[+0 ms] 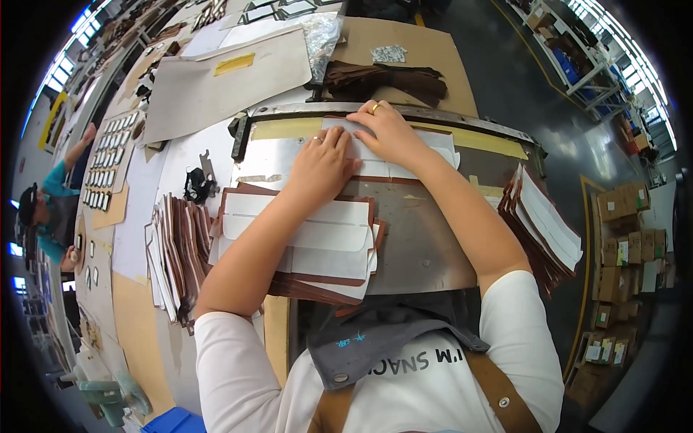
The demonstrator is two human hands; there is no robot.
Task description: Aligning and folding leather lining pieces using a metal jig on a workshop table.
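Both hands press on a white-faced panel with brown edges point(375, 170) lying on a worn metal plate point(411, 249). My left hand point(321, 162) rests fingertips down on the panel's left part, fingers fairly flat. My right hand point(390, 141), a ring on one finger, touches the upper edge, its thumb apart from the forefinger. Under my forearms, a stack of similar white and brown panels point(303, 224) lies nearer me. A fanned pile point(180, 252) sits to the left and another point(538, 224) to the right.
A metal bar point(433, 113) crosses behind the panel. Beyond are brown leather strips point(382, 83) and a beige sheet point(224, 90). A black tool point(196, 184) lies left. A co-worker point(50, 209) works at the far left. Cartons point(617, 267) stand across the aisle at right.
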